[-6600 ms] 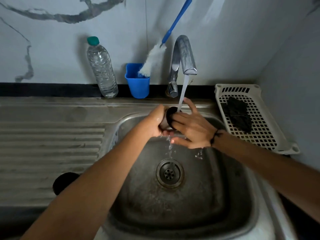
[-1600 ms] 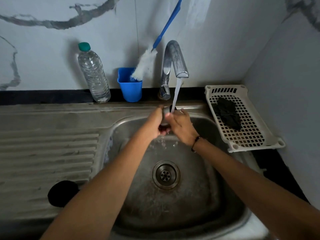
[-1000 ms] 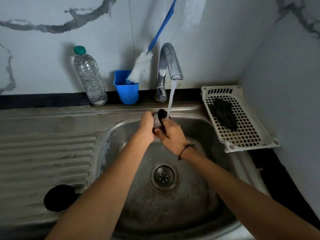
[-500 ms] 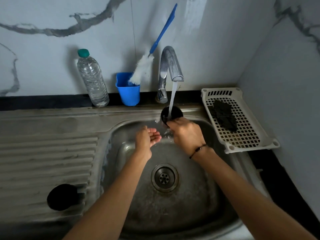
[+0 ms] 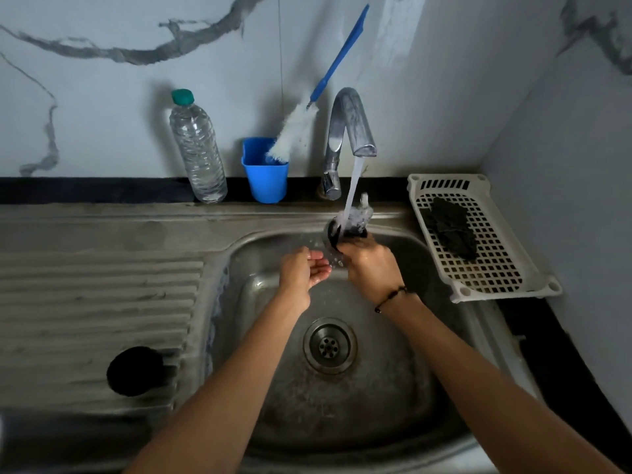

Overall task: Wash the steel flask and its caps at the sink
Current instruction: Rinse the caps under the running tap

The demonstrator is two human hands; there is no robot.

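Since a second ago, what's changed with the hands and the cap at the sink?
The left hand let go of the cap and dropped back, open, below the stream. The right hand now holds the cap alone, lifted up under the tap, its hollow facing the water. The bottle, blue cup, brush, basket and the black round thing on the drainboard stayed put.

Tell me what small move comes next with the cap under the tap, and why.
Probably tip the cap to pour it out: the right hand holds it under the stream, water splashes over its rim, and the left hand waits open beside it.
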